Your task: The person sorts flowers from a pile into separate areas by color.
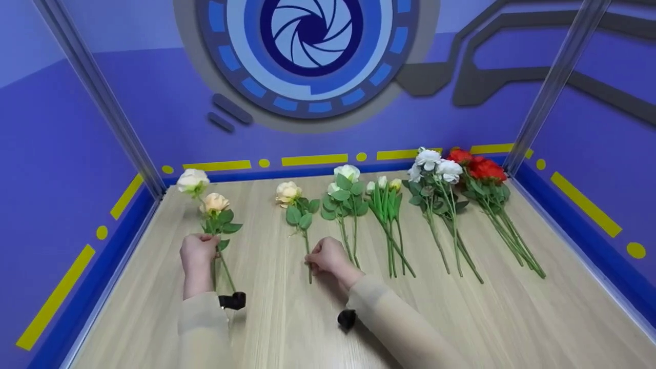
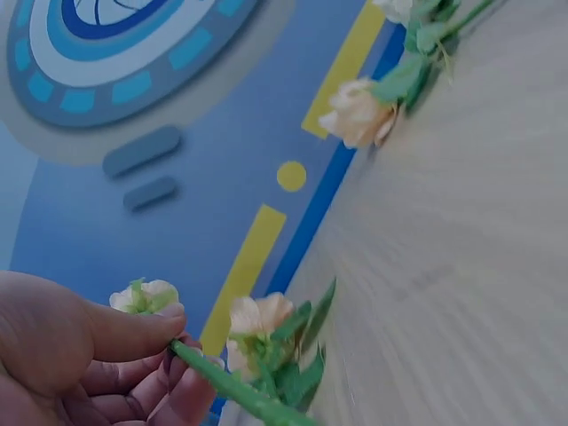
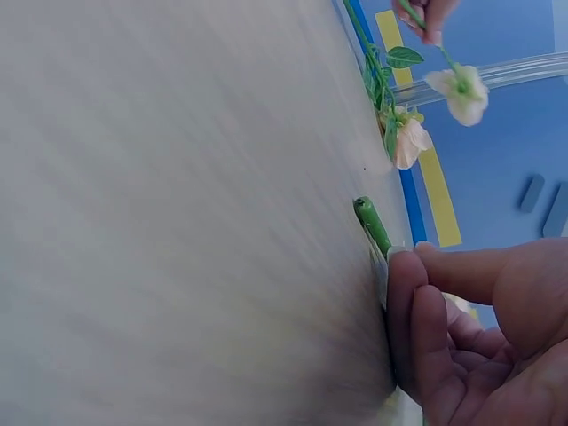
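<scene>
On the left, my left hand (image 1: 199,252) pinches the green stem (image 2: 235,386) of a cream-white rose (image 1: 193,181) between thumb and fingers. In the right wrist view this rose (image 3: 463,93) appears raised off the table. Just beside and below it, a peach rose (image 1: 215,203) with green leaves lies on the tabletop. My right hand (image 1: 329,255) pinches the lower stem of a second peach rose (image 1: 288,192), whose head lies toward the back wall. The cut end of that stem (image 3: 368,217) sticks out past the fingertips, close to the wood.
Right of my right hand lie white roses (image 1: 347,174), tulips (image 1: 385,205), greyish-white flowers (image 1: 428,160) and red flowers (image 1: 486,170), stems toward me. Blue-purple printed panels (image 1: 148,113) wall in the wooden table (image 1: 266,307) at the back and sides.
</scene>
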`<action>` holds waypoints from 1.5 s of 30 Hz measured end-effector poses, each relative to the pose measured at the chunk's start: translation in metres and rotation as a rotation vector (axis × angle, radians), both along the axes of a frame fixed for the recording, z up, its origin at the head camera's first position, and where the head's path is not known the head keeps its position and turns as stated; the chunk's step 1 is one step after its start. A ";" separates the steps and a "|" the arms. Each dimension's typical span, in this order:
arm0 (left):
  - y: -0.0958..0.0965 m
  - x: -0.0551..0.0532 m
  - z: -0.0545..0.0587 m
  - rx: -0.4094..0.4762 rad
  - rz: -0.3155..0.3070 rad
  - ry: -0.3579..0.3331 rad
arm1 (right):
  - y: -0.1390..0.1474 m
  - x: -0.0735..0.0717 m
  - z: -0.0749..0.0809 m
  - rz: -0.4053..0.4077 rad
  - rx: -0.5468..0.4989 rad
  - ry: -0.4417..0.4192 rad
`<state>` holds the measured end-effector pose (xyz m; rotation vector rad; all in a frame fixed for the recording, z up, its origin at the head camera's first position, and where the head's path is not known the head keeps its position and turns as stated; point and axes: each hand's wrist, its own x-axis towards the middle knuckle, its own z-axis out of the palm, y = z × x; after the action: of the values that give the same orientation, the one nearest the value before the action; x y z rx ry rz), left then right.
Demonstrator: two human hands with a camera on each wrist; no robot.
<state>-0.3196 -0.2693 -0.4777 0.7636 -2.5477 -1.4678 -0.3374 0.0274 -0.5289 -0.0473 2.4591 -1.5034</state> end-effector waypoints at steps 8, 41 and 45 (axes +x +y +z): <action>0.036 -0.010 0.005 0.163 -0.094 0.117 | -0.004 0.001 0.004 0.040 -0.038 0.093; 0.068 -0.017 -0.010 -0.062 -0.157 0.146 | -0.014 0.014 0.012 0.051 -0.013 0.215; 0.043 -0.010 -0.018 -0.129 -0.091 0.141 | -0.008 0.007 0.007 0.019 0.011 0.200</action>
<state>-0.3296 -0.2265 -0.4959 0.5141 -2.5698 -1.3141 -0.3299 0.0191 -0.5215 -0.2295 2.6127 -1.5445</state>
